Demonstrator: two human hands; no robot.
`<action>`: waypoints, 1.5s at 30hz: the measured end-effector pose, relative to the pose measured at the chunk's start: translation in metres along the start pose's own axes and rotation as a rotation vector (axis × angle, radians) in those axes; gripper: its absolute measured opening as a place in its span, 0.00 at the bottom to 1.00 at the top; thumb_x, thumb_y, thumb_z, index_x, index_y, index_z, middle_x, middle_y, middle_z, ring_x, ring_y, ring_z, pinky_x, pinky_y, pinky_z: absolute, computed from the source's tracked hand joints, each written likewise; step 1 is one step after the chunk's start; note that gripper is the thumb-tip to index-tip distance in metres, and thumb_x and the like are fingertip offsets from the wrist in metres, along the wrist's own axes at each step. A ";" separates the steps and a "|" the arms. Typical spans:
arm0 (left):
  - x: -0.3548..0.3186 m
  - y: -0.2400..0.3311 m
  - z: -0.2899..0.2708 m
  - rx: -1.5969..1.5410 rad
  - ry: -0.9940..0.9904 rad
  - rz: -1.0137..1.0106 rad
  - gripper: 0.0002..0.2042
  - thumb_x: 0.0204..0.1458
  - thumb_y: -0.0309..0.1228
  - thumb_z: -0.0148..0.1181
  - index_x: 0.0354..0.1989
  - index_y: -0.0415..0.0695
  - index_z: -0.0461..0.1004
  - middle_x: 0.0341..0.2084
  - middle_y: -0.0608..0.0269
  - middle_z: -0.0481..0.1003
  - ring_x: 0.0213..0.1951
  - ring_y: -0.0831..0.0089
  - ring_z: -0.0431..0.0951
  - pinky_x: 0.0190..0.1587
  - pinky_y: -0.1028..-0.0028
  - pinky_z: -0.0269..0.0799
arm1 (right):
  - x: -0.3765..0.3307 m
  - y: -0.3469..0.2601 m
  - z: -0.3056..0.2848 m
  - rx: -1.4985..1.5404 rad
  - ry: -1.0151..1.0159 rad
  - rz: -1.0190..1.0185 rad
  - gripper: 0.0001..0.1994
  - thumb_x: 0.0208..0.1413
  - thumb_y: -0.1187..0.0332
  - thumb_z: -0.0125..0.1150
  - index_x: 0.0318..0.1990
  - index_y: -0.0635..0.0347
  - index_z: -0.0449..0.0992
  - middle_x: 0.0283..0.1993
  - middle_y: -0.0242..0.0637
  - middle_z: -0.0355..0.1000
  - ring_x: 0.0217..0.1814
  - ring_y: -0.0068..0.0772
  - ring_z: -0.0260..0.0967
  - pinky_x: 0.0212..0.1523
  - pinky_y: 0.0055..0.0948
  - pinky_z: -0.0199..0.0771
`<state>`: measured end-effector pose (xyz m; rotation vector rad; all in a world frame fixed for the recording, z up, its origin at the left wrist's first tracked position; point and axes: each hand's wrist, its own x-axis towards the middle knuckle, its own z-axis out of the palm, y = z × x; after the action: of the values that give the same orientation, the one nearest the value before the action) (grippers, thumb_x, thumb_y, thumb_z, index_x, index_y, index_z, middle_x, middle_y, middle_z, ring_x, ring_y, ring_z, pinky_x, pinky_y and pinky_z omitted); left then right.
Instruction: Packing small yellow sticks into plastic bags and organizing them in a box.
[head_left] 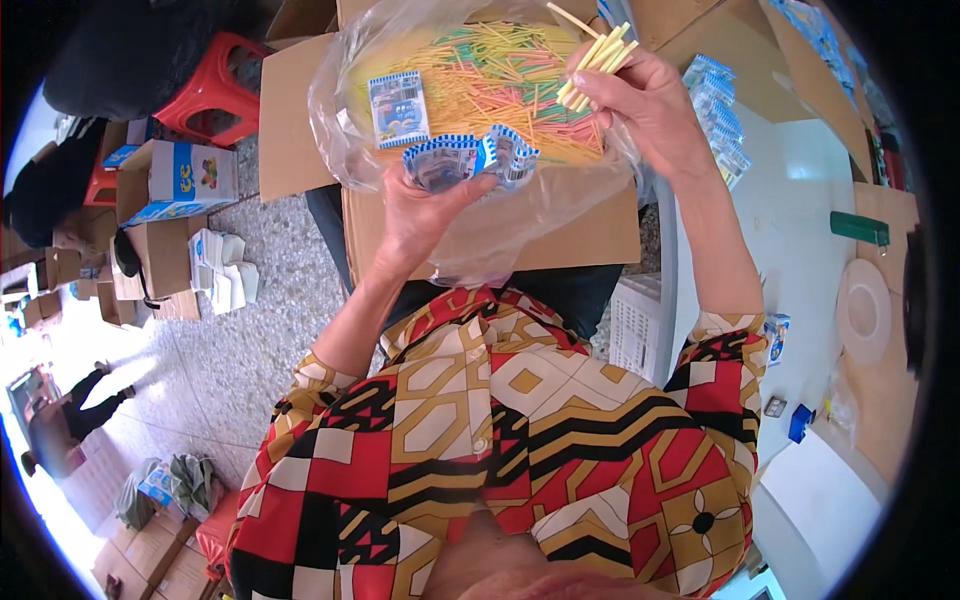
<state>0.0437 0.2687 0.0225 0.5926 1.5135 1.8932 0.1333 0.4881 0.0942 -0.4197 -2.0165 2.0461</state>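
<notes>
Fingers [608, 90] of the right hand [652, 110] pinch closed on a bundle of pale-yellow sticks [597, 68], its long axis slanting near-left to far-right, lying right and far of the clear blue-edged packet [440, 165] clasped over the carton [595, 232] by the left hand's curled fingers [470, 188].

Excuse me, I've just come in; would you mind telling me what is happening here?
A person's left hand holds a clear packet with blue-and-white edging, while their right hand grips a bunch of pale yellow sticks. In front of them, a cardboard box lined with clear plastic holds many loose coloured sticks. Another packet lies on these, and more packets sit off to the right.
</notes>
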 end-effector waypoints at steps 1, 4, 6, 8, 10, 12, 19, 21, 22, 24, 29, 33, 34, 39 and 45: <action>0.000 -0.001 0.001 0.001 -0.005 0.002 0.10 0.41 0.21 0.65 0.34 0.39 0.76 0.29 0.68 0.77 0.31 0.84 0.74 0.37 0.80 0.71 | -0.003 -0.003 0.004 -0.001 0.004 -0.003 0.09 0.50 0.72 0.58 0.39 0.64 0.73 0.30 0.31 0.70 0.25 0.12 0.61 0.23 0.13 0.62; 0.003 0.001 0.001 0.056 0.015 0.053 0.09 0.41 0.20 0.65 0.33 0.39 0.76 0.28 0.69 0.77 0.30 0.84 0.73 0.35 0.81 0.71 | -0.009 -0.009 0.014 0.022 -0.059 -0.035 0.08 0.51 0.72 0.58 0.38 0.64 0.73 0.30 0.32 0.70 0.24 0.13 0.60 0.23 0.13 0.62; 0.003 0.003 0.002 0.032 0.044 0.039 0.09 0.41 0.20 0.64 0.33 0.39 0.76 0.28 0.69 0.76 0.29 0.85 0.73 0.35 0.81 0.70 | -0.012 -0.012 0.017 -0.006 -0.043 -0.046 0.08 0.51 0.72 0.57 0.38 0.64 0.73 0.30 0.32 0.69 0.22 0.13 0.60 0.22 0.13 0.61; 0.002 0.002 0.003 0.014 0.051 0.032 0.09 0.40 0.20 0.64 0.32 0.39 0.76 0.27 0.69 0.76 0.29 0.85 0.73 0.35 0.81 0.70 | -0.014 -0.012 0.021 0.017 -0.042 -0.063 0.08 0.51 0.72 0.57 0.38 0.64 0.73 0.30 0.32 0.69 0.22 0.13 0.60 0.21 0.13 0.61; 0.002 0.001 0.003 -0.005 0.055 0.024 0.09 0.40 0.20 0.64 0.32 0.39 0.76 0.27 0.69 0.76 0.29 0.85 0.73 0.35 0.81 0.70 | -0.014 -0.013 0.024 0.038 -0.037 -0.078 0.08 0.51 0.72 0.57 0.38 0.64 0.73 0.30 0.32 0.69 0.21 0.13 0.59 0.21 0.13 0.60; 0.002 -0.002 0.003 -0.002 0.070 0.042 0.09 0.40 0.19 0.64 0.32 0.39 0.76 0.27 0.69 0.76 0.29 0.85 0.73 0.34 0.81 0.71 | -0.014 -0.016 0.028 0.047 -0.056 -0.080 0.08 0.51 0.72 0.57 0.38 0.64 0.74 0.29 0.32 0.70 0.21 0.14 0.59 0.21 0.14 0.60; 0.001 0.002 0.007 0.111 0.085 0.101 0.09 0.40 0.20 0.64 0.32 0.38 0.77 0.27 0.70 0.77 0.29 0.86 0.73 0.34 0.81 0.71 | -0.011 -0.017 0.042 0.040 -0.084 -0.088 0.08 0.51 0.72 0.58 0.38 0.65 0.74 0.29 0.33 0.70 0.22 0.14 0.60 0.23 0.14 0.60; 0.000 0.004 0.007 0.142 0.087 0.156 0.09 0.40 0.21 0.65 0.32 0.38 0.77 0.26 0.69 0.77 0.29 0.86 0.73 0.33 0.81 0.71 | -0.011 -0.016 0.046 0.000 -0.082 -0.087 0.08 0.50 0.72 0.58 0.38 0.65 0.74 0.31 0.32 0.70 0.23 0.14 0.60 0.24 0.14 0.61; 0.000 0.003 0.007 0.142 0.086 0.154 0.09 0.40 0.21 0.65 0.32 0.38 0.77 0.26 0.69 0.77 0.29 0.86 0.73 0.33 0.81 0.71 | -0.012 -0.014 0.047 0.001 -0.081 -0.086 0.08 0.50 0.72 0.58 0.38 0.65 0.74 0.31 0.32 0.70 0.23 0.14 0.60 0.24 0.14 0.61; 0.000 0.002 0.006 0.161 0.098 0.162 0.09 0.40 0.21 0.65 0.32 0.37 0.77 0.26 0.69 0.77 0.28 0.86 0.73 0.33 0.81 0.71 | -0.011 -0.011 0.048 -0.050 -0.094 -0.160 0.07 0.50 0.73 0.58 0.37 0.64 0.74 0.34 0.31 0.70 0.25 0.14 0.61 0.26 0.14 0.63; 0.000 0.002 0.007 0.156 0.098 0.154 0.09 0.40 0.22 0.65 0.31 0.37 0.77 0.25 0.69 0.77 0.27 0.86 0.73 0.33 0.81 0.71 | -0.016 -0.007 0.051 -0.087 -0.081 -0.192 0.06 0.49 0.76 0.58 0.36 0.65 0.74 0.36 0.30 0.70 0.27 0.15 0.63 0.29 0.15 0.65; 0.001 0.000 0.006 0.164 0.094 0.143 0.08 0.40 0.22 0.65 0.30 0.37 0.77 0.25 0.69 0.77 0.27 0.85 0.73 0.32 0.80 0.71 | -0.017 -0.005 0.047 -0.100 -0.127 -0.258 0.07 0.48 0.78 0.59 0.36 0.65 0.73 0.36 0.31 0.69 0.29 0.16 0.63 0.30 0.15 0.65; 0.001 -0.001 0.006 0.165 0.095 0.142 0.08 0.40 0.22 0.65 0.30 0.37 0.77 0.25 0.69 0.77 0.27 0.85 0.73 0.32 0.80 0.71 | -0.017 -0.004 0.046 -0.099 -0.128 -0.257 0.07 0.48 0.78 0.59 0.36 0.65 0.73 0.36 0.31 0.69 0.29 0.16 0.63 0.30 0.15 0.65; 0.001 0.001 0.007 0.070 0.077 0.031 0.11 0.40 0.24 0.66 0.34 0.38 0.76 0.28 0.69 0.77 0.29 0.85 0.73 0.34 0.80 0.71 | -0.019 -0.004 0.040 -0.207 -0.178 -0.288 0.08 0.45 0.80 0.59 0.35 0.63 0.74 0.35 0.32 0.69 0.33 0.19 0.65 0.33 0.17 0.66; 0.002 0.002 0.008 -0.045 0.045 -0.003 0.12 0.40 0.24 0.66 0.35 0.38 0.75 0.29 0.69 0.76 0.30 0.84 0.73 0.36 0.80 0.71 | -0.017 -0.004 0.036 -0.391 -0.199 -0.560 0.08 0.41 0.80 0.62 0.33 0.62 0.75 0.34 0.35 0.71 0.36 0.26 0.69 0.37 0.23 0.68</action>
<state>0.0474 0.2753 0.0267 0.5308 1.4944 1.9455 0.1356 0.4490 0.0987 0.2782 -2.3130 1.4057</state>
